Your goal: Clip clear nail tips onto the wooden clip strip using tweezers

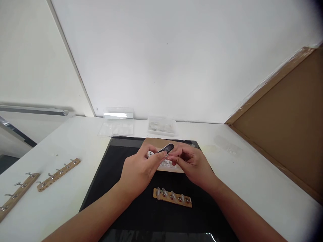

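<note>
My left hand (141, 168) is closed around a black nail file (168, 148) with a pale edge and a rounded end, which points up to the right. Close against its thumb, my right hand (193, 163) pinches with thumb and index finger; what sits in the pinch is too small and covered to make out. Beneath both hands lies a brown cardboard piece (153, 141) with small whitish bits (167, 164) on it. Nearer to me, a wooden strip (172, 197) carries several metal holders, some with clear nail tips on them.
A black mat (126, 215) covers the middle of the white table (85, 141). Two more wooden strips with metal clips, a near one (19, 195) and a farther one (59, 174), lie left. Clear plastic boxes, one open (117, 127) and one shallow (162, 126), stand by the wall. Cardboard (282, 131) leans right.
</note>
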Demonstrator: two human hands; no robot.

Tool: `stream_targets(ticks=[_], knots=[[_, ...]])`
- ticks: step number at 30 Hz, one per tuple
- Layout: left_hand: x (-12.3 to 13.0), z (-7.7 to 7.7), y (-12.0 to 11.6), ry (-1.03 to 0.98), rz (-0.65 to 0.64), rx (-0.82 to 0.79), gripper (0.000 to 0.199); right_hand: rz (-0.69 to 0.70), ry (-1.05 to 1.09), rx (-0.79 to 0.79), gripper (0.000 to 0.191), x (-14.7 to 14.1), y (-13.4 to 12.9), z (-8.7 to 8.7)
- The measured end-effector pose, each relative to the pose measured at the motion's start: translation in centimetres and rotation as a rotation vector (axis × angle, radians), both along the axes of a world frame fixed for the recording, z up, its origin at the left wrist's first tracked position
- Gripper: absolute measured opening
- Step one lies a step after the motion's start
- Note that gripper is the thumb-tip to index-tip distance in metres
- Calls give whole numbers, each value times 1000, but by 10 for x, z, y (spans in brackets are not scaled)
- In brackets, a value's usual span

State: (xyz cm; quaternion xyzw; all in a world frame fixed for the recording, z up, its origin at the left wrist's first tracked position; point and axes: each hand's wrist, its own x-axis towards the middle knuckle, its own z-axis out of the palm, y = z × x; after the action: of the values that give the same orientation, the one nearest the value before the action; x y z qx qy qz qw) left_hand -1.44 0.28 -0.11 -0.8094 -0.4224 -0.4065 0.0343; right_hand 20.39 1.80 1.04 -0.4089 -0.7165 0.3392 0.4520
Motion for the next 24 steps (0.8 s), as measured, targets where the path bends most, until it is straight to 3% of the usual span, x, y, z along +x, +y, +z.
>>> stream_targets(ticks=[8,13,20,24], knots=[[0,1,-1,3,-21,-98,20,60,186,-231,21,-7,-6,3],[-1,-1,-2,-22,-27,-35,22,85,221,-393,33,-7,-6,7],[1,-2,-4,-45,-19,48,24,96,237,-475,32,-6,-10,14],[5,-1,-2,-103,-13,20,29,41,226,-442,36,-6,-9,14]])
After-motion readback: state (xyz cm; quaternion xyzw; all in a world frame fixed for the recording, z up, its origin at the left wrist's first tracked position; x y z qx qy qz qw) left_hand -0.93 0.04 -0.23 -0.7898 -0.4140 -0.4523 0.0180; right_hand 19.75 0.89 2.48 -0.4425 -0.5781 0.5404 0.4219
